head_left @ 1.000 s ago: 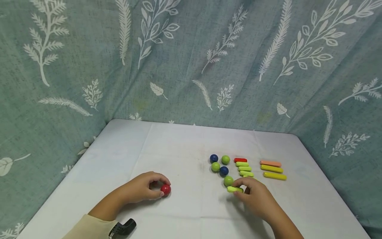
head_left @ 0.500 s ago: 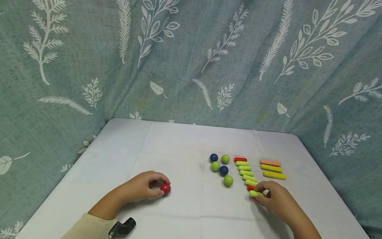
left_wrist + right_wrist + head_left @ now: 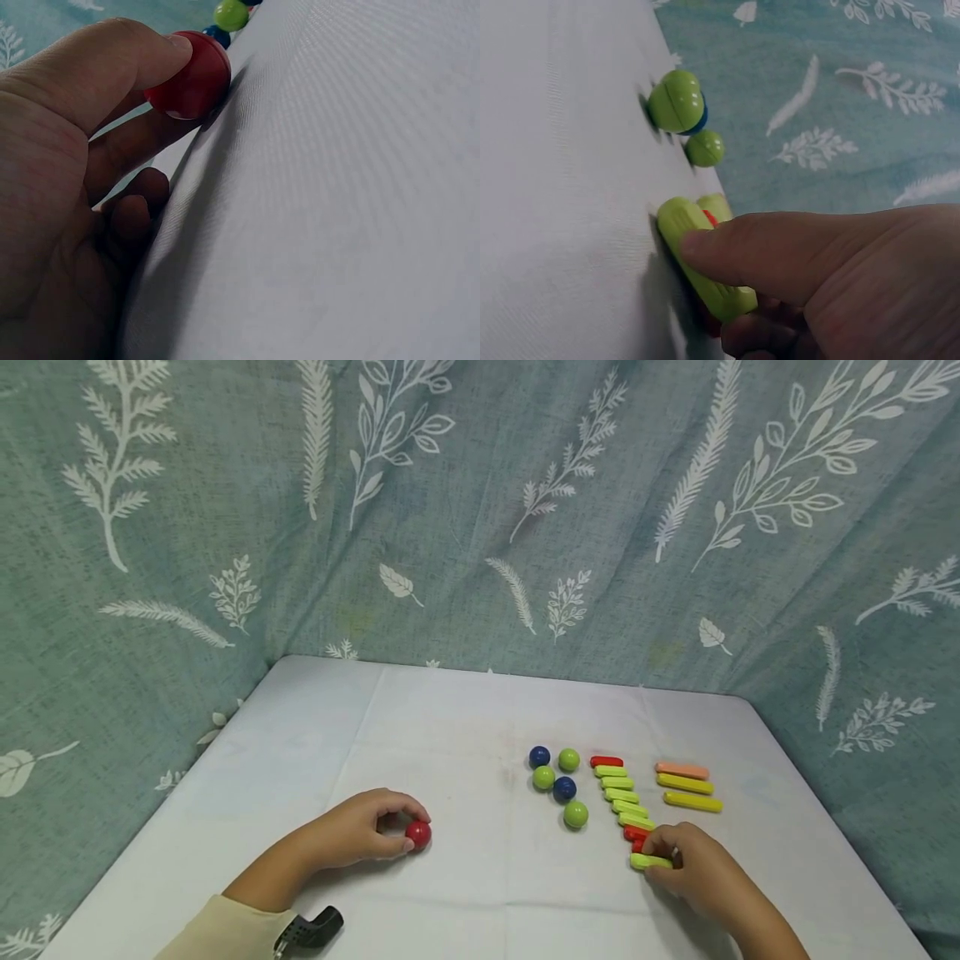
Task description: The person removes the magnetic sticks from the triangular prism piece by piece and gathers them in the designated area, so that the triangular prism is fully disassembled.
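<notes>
My left hand pinches a glossy red ball between thumb and fingers, low over the white cloth. On the right, my right hand pinches a short lime-green stick, ridged along its side. That stick lies at the near end of a slanting column of short sticks. Two red sticks are just behind it, partly covered by my fingers. Beyond them run several lime-green sticks, topped by one red stick at the far end.
Left of the column sit green balls and blue balls in a loose zigzag. To its right lie a longer orange stick and two yellow sticks. A leaf-patterned curtain borders the white table.
My right hand has carried the lime-green stick from beside the nearest green ball rightward and nearer, to the column's near end. The left hand with the red ball has stayed put.
</notes>
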{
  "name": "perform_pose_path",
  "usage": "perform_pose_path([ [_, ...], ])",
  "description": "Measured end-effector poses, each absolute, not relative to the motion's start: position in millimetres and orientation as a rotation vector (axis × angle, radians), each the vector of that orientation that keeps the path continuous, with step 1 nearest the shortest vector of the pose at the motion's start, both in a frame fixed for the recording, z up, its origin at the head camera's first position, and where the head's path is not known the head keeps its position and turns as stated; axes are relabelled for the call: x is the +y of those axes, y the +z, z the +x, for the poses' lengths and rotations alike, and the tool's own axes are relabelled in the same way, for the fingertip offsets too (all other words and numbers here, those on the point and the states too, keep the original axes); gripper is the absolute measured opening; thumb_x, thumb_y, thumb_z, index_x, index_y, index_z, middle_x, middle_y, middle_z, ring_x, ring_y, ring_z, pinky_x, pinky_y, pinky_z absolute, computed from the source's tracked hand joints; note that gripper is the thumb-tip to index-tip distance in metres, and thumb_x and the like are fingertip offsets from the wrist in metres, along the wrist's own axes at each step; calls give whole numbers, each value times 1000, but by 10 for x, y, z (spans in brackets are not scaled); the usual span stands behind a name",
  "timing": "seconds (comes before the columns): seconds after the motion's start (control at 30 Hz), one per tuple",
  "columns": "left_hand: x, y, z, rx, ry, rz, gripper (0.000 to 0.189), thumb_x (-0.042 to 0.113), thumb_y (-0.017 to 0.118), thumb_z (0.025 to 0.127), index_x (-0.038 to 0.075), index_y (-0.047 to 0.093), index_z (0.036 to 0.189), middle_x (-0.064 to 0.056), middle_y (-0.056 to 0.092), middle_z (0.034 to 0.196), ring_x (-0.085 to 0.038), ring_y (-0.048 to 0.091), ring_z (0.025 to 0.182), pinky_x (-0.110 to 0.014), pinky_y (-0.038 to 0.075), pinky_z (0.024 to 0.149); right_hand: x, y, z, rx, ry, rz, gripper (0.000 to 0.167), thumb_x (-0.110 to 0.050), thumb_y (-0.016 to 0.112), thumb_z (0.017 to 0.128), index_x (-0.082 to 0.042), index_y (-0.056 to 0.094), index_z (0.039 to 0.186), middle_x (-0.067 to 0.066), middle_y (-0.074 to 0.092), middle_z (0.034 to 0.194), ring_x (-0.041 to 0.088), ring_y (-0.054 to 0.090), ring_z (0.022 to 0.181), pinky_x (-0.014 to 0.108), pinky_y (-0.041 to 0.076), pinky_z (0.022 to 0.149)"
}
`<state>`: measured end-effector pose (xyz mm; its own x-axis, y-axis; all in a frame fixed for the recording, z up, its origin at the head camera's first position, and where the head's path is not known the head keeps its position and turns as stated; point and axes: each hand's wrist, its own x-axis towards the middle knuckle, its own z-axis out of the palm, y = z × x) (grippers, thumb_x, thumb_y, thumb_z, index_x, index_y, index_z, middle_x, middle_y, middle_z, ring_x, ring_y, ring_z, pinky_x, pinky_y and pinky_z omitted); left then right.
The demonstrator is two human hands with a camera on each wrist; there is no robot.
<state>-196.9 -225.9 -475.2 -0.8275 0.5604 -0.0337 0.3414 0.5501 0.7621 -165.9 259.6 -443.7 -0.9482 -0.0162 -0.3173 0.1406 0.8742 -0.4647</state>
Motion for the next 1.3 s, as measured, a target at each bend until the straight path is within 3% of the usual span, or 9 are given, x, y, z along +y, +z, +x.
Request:
perform_pose_path([
  [0.3,-2108,-4715,-1942,2646,1084,649,27,34,83,89,40,72,113,17,69,110,-11,58,99,-28,49,87,2555,-4462,-1656,2818,-698,52,22,-14,87,84,-19,71,98,3,58,98,19,53,87,35,49,76],
  [0.47,-1902,-4661,-1913,2715,1099,532,29,22,84,86,33,72,110,13,67,97,-11,58,87,-27,47,76,2542,-4429,-1646,2836,-693,76,27,-20,90,83,-19,73,104,3,60,101,19,54,85,33,48,70],
  [0.63,-1610,-4638,-1926,2696,1135,556,29,16,84,86,24,74,112,10,65,97,-9,61,86,-25,51,75,2530,-4411,-1637,2868,-743,94,32,-30,89,84,-19,73,110,2,62,104,19,54,84,31,48,67],
  [0.83,-1303,-4658,-2039,2675,1133,597,30,20,86,86,21,75,114,9,64,98,-8,60,85,-26,51,76,2500,-4422,-1630,2882,-813,91,33,-31,85,89,-16,72,116,1,62,104,19,53,87,33,46,68],
  [1.0,-1119,-4683,-2129,2675,1132,586,28,25,87,86,26,77,112,15,69,98,-8,59,83,-28,49,73,2458,-4440,-1621,2892,-863,85,27,-29,81,93,-16,71,114,1,62,102,18,53,86,32,45,66],
  [1.3,-736,-4663,-2231,2673,1089,598,25,27,85,87,25,77,111,18,72,96,-4,63,91,-33,52,86,2423,-4463,-1593,2906,-923,61,21,-26,77,96,-17,71,114,-1,62,98,17,54,84,29,46,64],
])
